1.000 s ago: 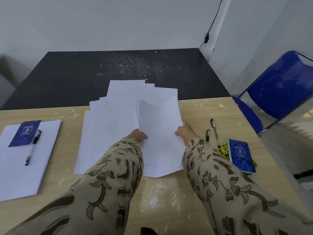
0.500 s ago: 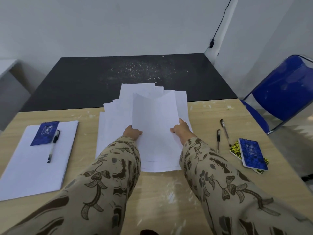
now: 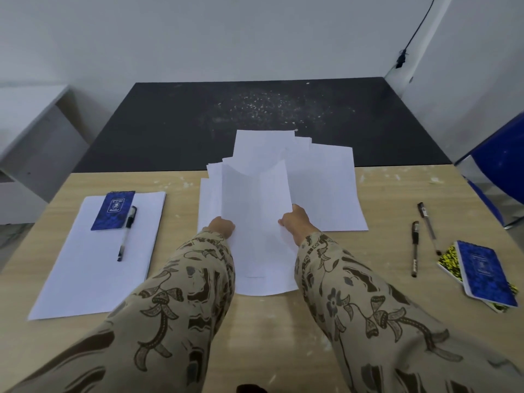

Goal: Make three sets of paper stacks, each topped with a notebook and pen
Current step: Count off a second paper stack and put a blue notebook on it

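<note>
A bundle of white sheets (image 3: 256, 222) is held by both side edges, curved and lifted at its far end. My left hand (image 3: 222, 226) grips its left edge, my right hand (image 3: 295, 221) its right edge. Loose white sheets (image 3: 323, 188) lie spread under and behind the bundle at the table's middle. On the left lies a squared paper stack (image 3: 85, 268) with a blue notebook (image 3: 113, 207) and a pen (image 3: 127, 232) on top. To the right lie two loose pens (image 3: 415, 248) (image 3: 428, 228), and a blue notebook (image 3: 486, 272) rests over a yellow-black one (image 3: 450, 262).
The wooden table (image 3: 272, 321) meets a black tabletop (image 3: 255, 120) behind it. A blue chair (image 3: 499, 171) stands at the right edge. A white shelf (image 3: 31, 109) is at the left, and a black cable (image 3: 411, 38) runs down the back wall.
The held bundle has shifted left off the loose sheets, uncovering those on the right. The view has swung left and pulled back.
</note>
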